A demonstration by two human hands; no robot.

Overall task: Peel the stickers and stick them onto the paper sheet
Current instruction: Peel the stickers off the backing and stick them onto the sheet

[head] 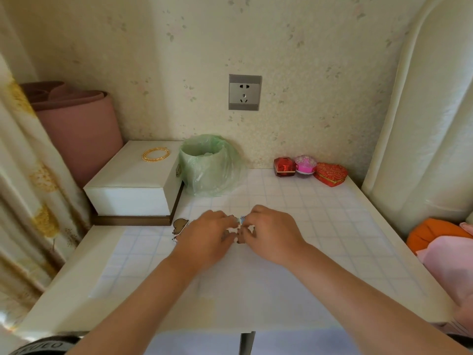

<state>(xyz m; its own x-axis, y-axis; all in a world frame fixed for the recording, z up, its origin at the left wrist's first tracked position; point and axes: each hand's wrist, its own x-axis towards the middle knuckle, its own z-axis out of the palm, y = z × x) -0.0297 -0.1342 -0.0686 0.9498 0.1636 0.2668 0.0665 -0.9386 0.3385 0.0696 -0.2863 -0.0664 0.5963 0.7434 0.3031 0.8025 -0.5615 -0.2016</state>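
At the middle of the table: your left hand (207, 237) and right hand (271, 234) meet fingertip to fingertip, low over the paper sheet (320, 239).
Hand state: the fingers of both are curled and appear to pinch one small sticker (242, 220) between them. Most of it is hidden, so you cannot tell which hand has the backing.
Why held so: probably one hand steadies the piece while the other picks at an edge. Holding it right above the sheet keeps the trip to the paper short.
Sheet: one, gridded, spread flat over most of the table so a sticker can land anywhere on it.
Stickers counted: one in your fingers and one brown sticker (180, 224) lying just left of your left hand. A smaller scrap sits below it, too small to name.
Back left corner: one white box (133, 180) with a gold bangle (156, 154) on top, and one bag-lined bin (210, 167) beside it, likely for the peeled backings.
Back right corner: three trinket boxes (305, 164), well apart from the work.
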